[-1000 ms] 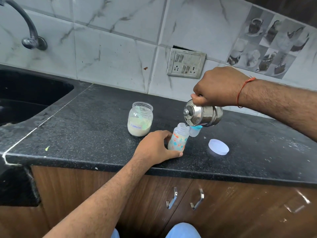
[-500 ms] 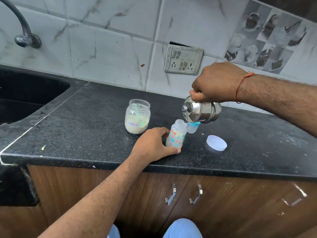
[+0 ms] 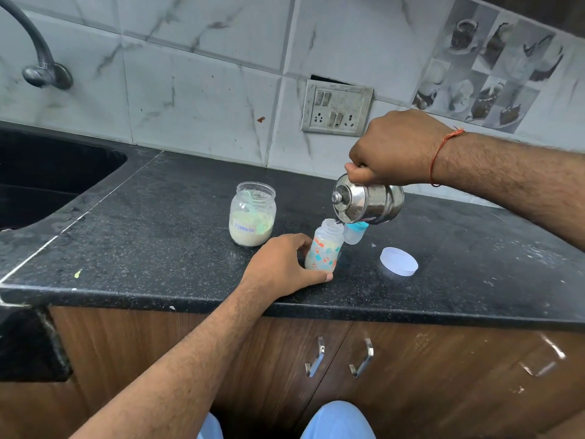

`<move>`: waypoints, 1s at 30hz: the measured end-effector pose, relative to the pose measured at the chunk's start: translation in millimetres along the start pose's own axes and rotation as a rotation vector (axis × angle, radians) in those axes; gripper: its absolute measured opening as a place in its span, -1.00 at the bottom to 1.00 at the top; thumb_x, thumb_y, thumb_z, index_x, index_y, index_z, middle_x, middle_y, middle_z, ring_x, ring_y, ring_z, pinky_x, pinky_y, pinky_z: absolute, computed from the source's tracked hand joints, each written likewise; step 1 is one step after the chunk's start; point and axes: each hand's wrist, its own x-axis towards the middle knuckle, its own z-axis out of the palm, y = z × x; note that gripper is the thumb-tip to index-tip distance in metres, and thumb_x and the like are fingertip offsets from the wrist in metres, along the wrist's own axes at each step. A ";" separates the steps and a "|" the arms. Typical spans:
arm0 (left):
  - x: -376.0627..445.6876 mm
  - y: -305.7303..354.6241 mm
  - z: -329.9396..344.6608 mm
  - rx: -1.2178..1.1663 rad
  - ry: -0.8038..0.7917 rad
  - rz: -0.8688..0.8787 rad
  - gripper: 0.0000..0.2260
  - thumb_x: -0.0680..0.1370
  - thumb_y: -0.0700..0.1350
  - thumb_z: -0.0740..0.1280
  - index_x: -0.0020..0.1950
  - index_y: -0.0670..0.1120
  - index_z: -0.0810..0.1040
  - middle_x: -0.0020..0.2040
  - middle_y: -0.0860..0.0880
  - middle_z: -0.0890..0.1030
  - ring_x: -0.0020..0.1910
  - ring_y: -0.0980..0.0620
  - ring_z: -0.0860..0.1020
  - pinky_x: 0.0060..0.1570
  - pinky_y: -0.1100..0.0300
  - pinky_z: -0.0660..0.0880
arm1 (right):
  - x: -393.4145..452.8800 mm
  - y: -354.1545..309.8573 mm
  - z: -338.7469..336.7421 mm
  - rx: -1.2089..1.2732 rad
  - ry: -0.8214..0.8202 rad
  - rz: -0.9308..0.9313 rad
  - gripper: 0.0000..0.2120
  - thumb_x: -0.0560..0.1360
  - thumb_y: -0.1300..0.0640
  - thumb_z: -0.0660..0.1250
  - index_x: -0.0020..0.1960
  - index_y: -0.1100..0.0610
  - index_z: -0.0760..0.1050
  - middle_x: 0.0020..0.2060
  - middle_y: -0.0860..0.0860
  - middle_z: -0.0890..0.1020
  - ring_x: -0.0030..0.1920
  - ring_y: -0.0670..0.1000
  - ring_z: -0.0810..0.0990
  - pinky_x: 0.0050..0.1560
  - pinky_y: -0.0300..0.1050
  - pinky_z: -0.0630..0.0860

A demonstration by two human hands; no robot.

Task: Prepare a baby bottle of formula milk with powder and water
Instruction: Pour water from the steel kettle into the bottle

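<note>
the right hand [image 3: 397, 147] has a closed grip on the tilted steel kettle [image 3: 368, 202], its spout over the baby bottle [image 3: 324, 248], which stands on the counter [image 3: 158, 217] in the left hand [image 3: 281, 264] grip (neck narrow). tilting too far could spill water.

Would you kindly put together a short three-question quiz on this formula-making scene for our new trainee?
1. True or false: the baby bottle has its teat screwed on.
2. Which hand holds the steel pot: A) left B) right C) neither?
3. Fill in: the handwritten label on the glass jar reads ____.

Key
1. False: its mouth is open under the tilted pot's lip, and the left hand steadies it.
2. B: the right hand holds it from above.
3. Formula. The white lid lies on the counter.
</note>
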 end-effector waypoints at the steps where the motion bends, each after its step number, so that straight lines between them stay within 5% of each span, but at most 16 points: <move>1: 0.1 -0.3 0.2 0.000 0.001 0.000 -0.35 0.37 0.37 0.66 0.37 0.13 0.66 0.22 0.22 0.70 0.18 0.21 0.63 0.20 0.09 0.64 | 0.1 -0.2 0.2 -0.002 -0.001 -0.001 -0.52 0.65 -0.21 0.07 -0.18 0.04 0.57 -0.41 0.00 0.44 -0.44 -0.02 0.30 -0.42 -0.20 0.15; 30: 1.7 -3.5 2.5 -0.016 0.006 0.003 -0.35 0.35 0.37 0.67 0.35 0.14 0.66 0.11 0.28 0.67 0.12 0.26 0.62 0.07 0.22 0.58 | -1.4 0.8 1.1 -0.015 -0.002 -0.021 -0.51 0.67 -0.21 0.07 -0.17 0.05 0.58 -0.41 0.00 0.45 -0.44 -0.03 0.32 -0.43 -0.18 0.16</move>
